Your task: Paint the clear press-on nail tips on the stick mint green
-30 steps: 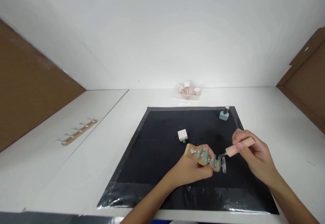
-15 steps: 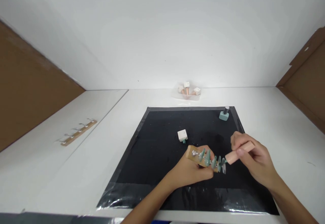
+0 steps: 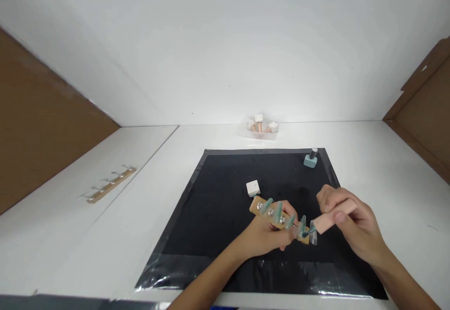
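Observation:
My left hand [image 3: 269, 235] is closed around a wooden nail display stand [image 3: 256, 206] carrying several false nails on metal posts. Most of these nails are green; the one at the right end, a clear false nail [image 3: 314, 239], looks largely uncoated. Between the fingers of my right hand [image 3: 353, 218] is a nail polish brush with a pink cap [image 3: 333, 216]. Its bristle tip meets the stand's right end, by the clear nail; exact contact cannot be made out. Just beyond my left hand, a white square-topped polish bottle [image 3: 253, 188] lies on the black mat [image 3: 218, 183].
A green polish bottle with a grey cap [image 3: 310, 160] stands at the mat's far right. Behind the mat is a clear tray [image 3: 260, 135] of white and pink bottles. A second wooden stand [image 3: 111, 186] with clear nails lies at left. Cardboard panels [image 3: 425, 108] flank the table.
My left hand has tilted the stand, so its posts show more from above and its left end sits further left. The brush in my right hand has shifted slightly down and right.

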A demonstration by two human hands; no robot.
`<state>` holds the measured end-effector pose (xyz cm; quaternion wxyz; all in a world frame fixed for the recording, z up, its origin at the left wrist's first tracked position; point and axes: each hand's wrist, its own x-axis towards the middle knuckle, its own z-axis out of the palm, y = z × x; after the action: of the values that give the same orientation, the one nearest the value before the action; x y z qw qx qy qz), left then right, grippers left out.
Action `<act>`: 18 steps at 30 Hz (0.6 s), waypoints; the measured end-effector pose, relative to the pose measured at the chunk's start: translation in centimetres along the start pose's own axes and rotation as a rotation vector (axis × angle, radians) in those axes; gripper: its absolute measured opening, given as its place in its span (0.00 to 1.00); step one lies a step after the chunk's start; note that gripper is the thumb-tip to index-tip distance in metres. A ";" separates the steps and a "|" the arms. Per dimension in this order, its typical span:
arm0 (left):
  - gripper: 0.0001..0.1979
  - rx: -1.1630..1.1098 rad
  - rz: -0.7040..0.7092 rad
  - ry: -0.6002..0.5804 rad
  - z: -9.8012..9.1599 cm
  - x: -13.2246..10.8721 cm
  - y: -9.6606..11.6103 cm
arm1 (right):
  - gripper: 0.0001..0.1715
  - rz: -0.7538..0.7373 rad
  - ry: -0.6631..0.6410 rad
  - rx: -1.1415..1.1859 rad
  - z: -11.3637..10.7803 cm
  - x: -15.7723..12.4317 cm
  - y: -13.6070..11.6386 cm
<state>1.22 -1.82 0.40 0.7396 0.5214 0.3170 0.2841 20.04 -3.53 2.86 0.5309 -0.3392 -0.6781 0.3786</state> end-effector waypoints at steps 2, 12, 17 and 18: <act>0.17 -0.015 0.012 -0.015 0.0 0.1 -0.1 | 0.09 0.006 -0.030 -0.049 0.0 -0.1 0.0; 0.21 -0.129 0.103 -0.106 -0.3 0.4 -1.2 | 0.11 -0.022 0.062 0.007 -0.1 0.0 -0.3; 0.17 -0.271 0.152 -0.171 -0.5 0.8 -1.9 | 0.05 -0.034 -0.025 -0.036 0.2 -0.3 -0.1; 0.16 -0.292 0.155 -0.172 -0.5 0.9 -2.1 | 0.04 -0.029 0.004 -0.058 0.2 -0.3 -0.1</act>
<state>1.55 -1.47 -1.88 0.8077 0.4539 0.1669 0.3374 19.94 -3.89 2.78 0.5276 -0.3453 -0.6925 0.3506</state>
